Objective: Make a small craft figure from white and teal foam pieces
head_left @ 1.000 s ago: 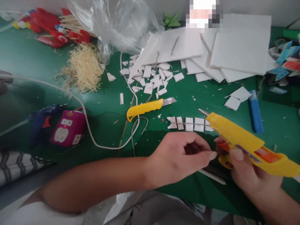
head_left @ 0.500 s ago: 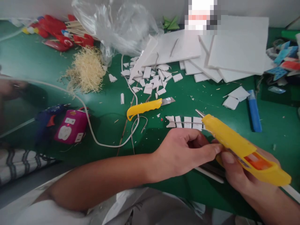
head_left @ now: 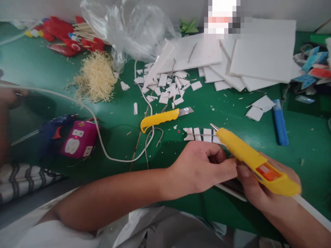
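My right hand (head_left: 269, 182) is wrapped round a yellow glue gun (head_left: 243, 148), its metal nozzle pointing up and left. Thumb and fingers of my left hand (head_left: 201, 167) are pinched together beside the gun; what they hold is hidden. Just above my left hand lies a row of small white foam pieces (head_left: 207, 134) with a thin grey cord along it, partly under the nozzle. A yellow cutter (head_left: 161, 118) with its blade out rests to the left of the row. Below my hands shows part of a white strip (head_left: 230, 192).
Foam scraps (head_left: 163, 96), white foam sheets (head_left: 263, 48) and a plastic bag (head_left: 139, 31) lie at the back. A magenta socket block (head_left: 80, 139), white cable (head_left: 103, 143) and straw heap (head_left: 97, 77) are left; a blue cutter (head_left: 280, 124) is right. Another person's hand (head_left: 9, 98) is far left.
My right hand and the glue gun have moved slightly left, with the nozzle further over the foam row. My left hand has barely moved.
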`<state>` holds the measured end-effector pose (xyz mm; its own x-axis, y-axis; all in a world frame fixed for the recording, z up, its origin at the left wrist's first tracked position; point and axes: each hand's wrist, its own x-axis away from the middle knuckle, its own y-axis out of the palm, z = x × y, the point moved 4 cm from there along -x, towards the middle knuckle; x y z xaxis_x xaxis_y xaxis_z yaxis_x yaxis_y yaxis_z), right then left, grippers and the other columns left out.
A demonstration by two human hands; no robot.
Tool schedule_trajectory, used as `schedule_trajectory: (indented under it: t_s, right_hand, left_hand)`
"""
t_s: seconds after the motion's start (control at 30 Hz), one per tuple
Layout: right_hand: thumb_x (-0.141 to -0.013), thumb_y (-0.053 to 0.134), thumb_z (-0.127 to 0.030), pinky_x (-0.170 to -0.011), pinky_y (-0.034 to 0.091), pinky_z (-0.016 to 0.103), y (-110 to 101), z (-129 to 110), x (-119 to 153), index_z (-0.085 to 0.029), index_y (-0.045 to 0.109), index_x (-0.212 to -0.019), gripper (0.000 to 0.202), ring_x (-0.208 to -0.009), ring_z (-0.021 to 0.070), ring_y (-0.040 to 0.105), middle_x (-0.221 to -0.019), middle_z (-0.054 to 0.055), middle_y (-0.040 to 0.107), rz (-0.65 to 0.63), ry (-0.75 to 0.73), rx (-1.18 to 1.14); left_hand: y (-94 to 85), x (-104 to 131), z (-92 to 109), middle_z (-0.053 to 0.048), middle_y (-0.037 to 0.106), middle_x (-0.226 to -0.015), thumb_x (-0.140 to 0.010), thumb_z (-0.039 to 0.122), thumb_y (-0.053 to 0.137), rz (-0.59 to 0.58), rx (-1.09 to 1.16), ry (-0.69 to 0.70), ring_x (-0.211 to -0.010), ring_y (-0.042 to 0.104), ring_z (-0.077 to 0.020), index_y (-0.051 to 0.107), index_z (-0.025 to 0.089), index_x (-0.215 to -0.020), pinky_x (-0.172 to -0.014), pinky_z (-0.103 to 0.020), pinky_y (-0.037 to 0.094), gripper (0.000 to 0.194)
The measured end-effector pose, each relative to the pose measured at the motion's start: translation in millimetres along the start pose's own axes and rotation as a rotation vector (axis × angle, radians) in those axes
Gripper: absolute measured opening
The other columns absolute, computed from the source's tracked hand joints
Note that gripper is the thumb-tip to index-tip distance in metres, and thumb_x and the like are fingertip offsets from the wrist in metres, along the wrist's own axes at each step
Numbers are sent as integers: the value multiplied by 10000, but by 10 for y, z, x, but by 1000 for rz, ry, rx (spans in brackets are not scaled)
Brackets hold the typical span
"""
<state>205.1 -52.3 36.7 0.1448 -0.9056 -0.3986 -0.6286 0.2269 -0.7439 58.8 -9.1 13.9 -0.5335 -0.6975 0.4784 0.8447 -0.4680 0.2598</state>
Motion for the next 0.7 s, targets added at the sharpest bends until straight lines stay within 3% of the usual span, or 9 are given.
schedule_trajectory:
  t_s: [0.1,0.27,0.37,0.53,0.7]
  right_hand:
    - [-1037,488,-409,-528,468,256,-9,11,-29,-271,561,-887,217,-552,116,607,-696,-30,653,-5,26,60]
    - [-1029,485,-382,-479,403,304,-7,-5,-33,-265,589,-931,185,-570,141,632,-710,-17,688,-30,-153,185]
    - [-1024,492,-374,-514,422,305,-15,30,-17,-258,614,-965,179,-615,148,651,-760,-5,711,29,-123,182]
    - [-1009,512,-327,-536,438,305,-1,-6,-25,-253,627,-956,146,-600,147,635,-761,-5,711,66,-152,163]
    - [-1020,480,-316,-537,463,301,21,-24,-36,-266,609,-937,162,-601,151,650,-756,-8,718,36,-142,110]
  left_hand:
    - [3,1,2,80,400,-510,-743,322,728,-9,6,4,-498,321,-51,459,190,-542,-423,-182,234,361]
    - [14,9,-81,70,446,-539,-759,335,670,-6,41,-24,-513,373,-49,499,185,-574,-433,-172,278,294]
    - [29,-4,-143,61,512,-589,-748,372,700,-9,86,-64,-510,427,-45,572,176,-660,-431,-154,331,250]
    - [122,-15,-169,40,544,-573,-816,366,593,-163,99,-161,-404,481,-62,589,171,-711,-364,-159,417,222]
    - [157,-23,-127,32,578,-628,-820,256,554,-237,158,-134,-400,503,-50,596,163,-717,-356,-133,437,145]
